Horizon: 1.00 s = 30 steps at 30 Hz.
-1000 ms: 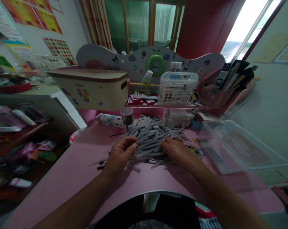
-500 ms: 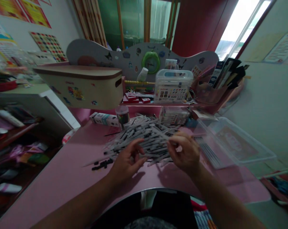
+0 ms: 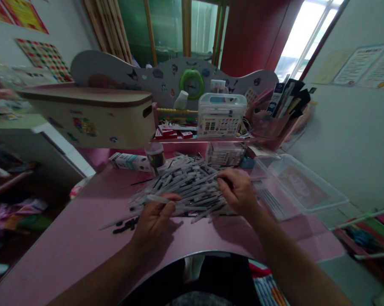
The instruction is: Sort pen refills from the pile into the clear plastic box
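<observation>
A heap of grey pen barrels lies on the pink desk in front of me. My left hand rests at the heap's near left edge, fingers curled around one pen barrel that sticks out to the left. My right hand lies on the heap's right side, fingers bent and pinching at a pen there. Small black pen caps are scattered left of my left hand.
A clear plastic tray with a few pens sits right of the heap. Behind the heap stand a small round pot, a long carton, a clear lidded case, a wooden box and a green clock.
Both hands shifted on the heap: the left closed round a single barrel, the right reached further back onto the pile. The camera view drifted to the right.
</observation>
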### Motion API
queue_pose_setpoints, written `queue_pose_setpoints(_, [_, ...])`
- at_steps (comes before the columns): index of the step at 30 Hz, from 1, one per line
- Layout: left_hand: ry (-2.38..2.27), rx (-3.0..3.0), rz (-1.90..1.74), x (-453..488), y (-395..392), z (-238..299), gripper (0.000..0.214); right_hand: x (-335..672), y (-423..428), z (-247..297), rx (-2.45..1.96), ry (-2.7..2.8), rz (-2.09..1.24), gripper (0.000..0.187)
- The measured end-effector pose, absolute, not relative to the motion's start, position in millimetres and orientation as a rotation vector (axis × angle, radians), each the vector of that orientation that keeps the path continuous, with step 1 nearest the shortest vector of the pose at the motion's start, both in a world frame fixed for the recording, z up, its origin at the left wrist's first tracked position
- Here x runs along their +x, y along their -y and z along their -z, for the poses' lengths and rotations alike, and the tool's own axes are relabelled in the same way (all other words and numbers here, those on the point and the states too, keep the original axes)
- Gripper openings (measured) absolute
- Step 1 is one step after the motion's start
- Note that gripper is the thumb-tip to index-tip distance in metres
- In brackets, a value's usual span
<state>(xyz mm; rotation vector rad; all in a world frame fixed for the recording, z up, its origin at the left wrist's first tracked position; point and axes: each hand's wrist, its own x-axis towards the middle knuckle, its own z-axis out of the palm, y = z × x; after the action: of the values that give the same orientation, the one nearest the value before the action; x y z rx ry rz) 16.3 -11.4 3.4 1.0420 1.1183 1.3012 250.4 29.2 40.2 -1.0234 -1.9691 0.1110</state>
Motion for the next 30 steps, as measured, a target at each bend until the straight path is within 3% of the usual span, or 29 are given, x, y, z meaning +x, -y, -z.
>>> queue_pose_setpoints(7, [-1.034,0.823,-1.258,18,6,-3,0.033,276,-49,-38,-1.581,2.596,-0.367,0.014])
queue_pose_setpoints(14, [-0.956,0.756,-1.073,15,3,-5,0.028,266,-45,-37,-1.837,2.643,-0.16,0.023])
queue_pose_setpoints(21, [-0.858,0.735,-0.862,17,11,4,0.023,265,-50,-22,-1.798,2.592,-0.124,0.019])
queue_pose_setpoints(30, [-0.818,0.774,-0.784,21,11,8,0.018,285,-63,-23,-1.56,2.435,-0.318,0.016])
